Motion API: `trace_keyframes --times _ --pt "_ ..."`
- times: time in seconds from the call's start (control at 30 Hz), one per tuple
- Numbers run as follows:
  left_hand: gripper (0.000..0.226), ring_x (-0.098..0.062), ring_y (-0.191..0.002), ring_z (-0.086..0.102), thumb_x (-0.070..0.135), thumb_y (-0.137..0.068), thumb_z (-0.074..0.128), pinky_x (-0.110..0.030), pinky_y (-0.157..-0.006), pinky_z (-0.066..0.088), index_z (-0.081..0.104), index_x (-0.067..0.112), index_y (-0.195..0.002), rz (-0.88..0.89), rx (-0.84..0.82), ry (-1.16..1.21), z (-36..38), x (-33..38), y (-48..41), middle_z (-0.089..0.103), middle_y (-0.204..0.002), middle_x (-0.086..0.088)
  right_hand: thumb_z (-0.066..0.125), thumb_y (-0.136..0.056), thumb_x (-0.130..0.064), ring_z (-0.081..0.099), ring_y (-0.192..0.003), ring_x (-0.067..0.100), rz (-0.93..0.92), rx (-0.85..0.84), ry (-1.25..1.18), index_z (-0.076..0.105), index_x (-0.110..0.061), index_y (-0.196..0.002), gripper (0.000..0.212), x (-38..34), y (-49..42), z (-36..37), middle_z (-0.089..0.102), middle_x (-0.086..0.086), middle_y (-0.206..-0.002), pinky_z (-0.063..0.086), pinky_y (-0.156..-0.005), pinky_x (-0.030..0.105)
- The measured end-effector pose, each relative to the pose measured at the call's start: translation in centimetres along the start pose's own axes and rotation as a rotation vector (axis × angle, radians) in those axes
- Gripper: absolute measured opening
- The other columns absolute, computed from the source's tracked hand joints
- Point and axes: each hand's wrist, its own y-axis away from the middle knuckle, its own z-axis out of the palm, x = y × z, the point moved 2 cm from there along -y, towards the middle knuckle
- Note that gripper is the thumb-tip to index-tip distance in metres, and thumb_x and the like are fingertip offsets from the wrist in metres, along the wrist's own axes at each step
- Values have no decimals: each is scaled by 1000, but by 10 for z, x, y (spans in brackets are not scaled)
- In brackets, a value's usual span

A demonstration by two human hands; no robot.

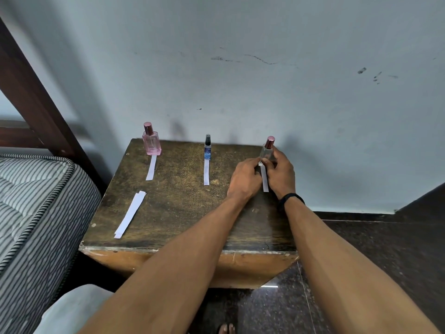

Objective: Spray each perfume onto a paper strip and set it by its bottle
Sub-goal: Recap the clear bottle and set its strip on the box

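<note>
At the table's (173, 213) right end, my right hand (280, 174) grips the clear bottle (266, 153) while my left hand (244, 182) pinches the last strip (265, 179) flat against its base; best to line it up like the other two strips

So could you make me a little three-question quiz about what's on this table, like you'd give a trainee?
1. How many perfume bottles stand on the wooden table?
2. True or false: the pink bottle already has a paper strip lying in front of it.
3. Which bottle are the hands at? A) the pink bottle B) the small blue bottle C) the clear bottle

Key:
1. Three.
2. True.
3. C. The right hand is around the clear bottle, and the left hand meets it at the top of a strip below that bottle. Spare strips lie at the table's left.
</note>
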Motion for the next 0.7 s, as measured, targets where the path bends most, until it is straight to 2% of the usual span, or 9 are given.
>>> trace_keyframes --times 0.17,0.3,0.47,0.57,0.7 --pt "43 -27 -107 62 -2 -86 47 -27 -88 46 69 9 -120 -2 8 -5 2 -1 0 69 -118 -13 59 -101 -11 63 -105 17 -28 2 17 65 -20 -130 31 -3 2 -3 69 0 -114 46 -87 29" --pt "41 -26 -104 62 4 -87 46 -36 -89 52 69 12 -120 -1 3 2 1 0 0 69 -115 -11 59 -101 -10 60 -103 12 -25 -2 16 64 -19 -133 33 -1 1 -2 64 -6 -109 45 -88 27" --pt "38 -26 -102 62 8 -86 46 -41 -90 53 69 13 -116 -4 -1 14 0 1 2 70 -112 -10 59 -100 -9 61 -103 13 -21 -6 17 63 -21 -135 37 2 0 0 69 0 -119 50 -94 33" --pt "38 -27 -105 62 9 -86 46 -40 -92 53 70 13 -115 -22 -5 23 -1 2 2 70 -114 -11 61 -99 -8 64 -110 16 0 -4 2 60 -22 -140 43 8 -4 1 69 -1 -124 52 -99 36" --pt "40 -29 -109 61 6 -86 47 -35 -92 49 69 8 -119 -38 7 51 -3 5 3 69 -119 -15 63 -97 0 58 -110 11 27 22 -33 47 -14 -153 60 8 -5 0 59 -2 -129 45 -97 20"
